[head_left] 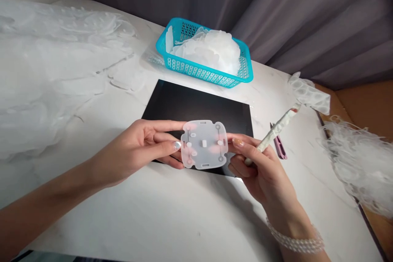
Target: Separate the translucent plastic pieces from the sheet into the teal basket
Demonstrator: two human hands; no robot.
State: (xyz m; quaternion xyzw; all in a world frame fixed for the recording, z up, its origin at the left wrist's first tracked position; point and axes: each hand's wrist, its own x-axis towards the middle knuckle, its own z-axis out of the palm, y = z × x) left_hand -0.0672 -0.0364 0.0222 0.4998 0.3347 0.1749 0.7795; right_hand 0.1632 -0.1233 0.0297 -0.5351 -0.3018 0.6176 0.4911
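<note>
A translucent white square plastic piece (204, 144) with small holes and a raised nub in its centre is held flat over a black mat (184, 104). My left hand (147, 145) pinches its left edge between thumb and fingers. My right hand (260, 166) touches its right edge with the fingertips and also grips a thin tool with a white patterned handle (278, 129) that points up and to the right.
A teal basket (242, 74) full of similar translucent pieces stands behind the mat. A big heap of translucent pieces (46, 69) covers the table's left. A small pink and dark tool (280, 146) lies right of the mat. Plastic scraps (359, 155) pile at the right edge.
</note>
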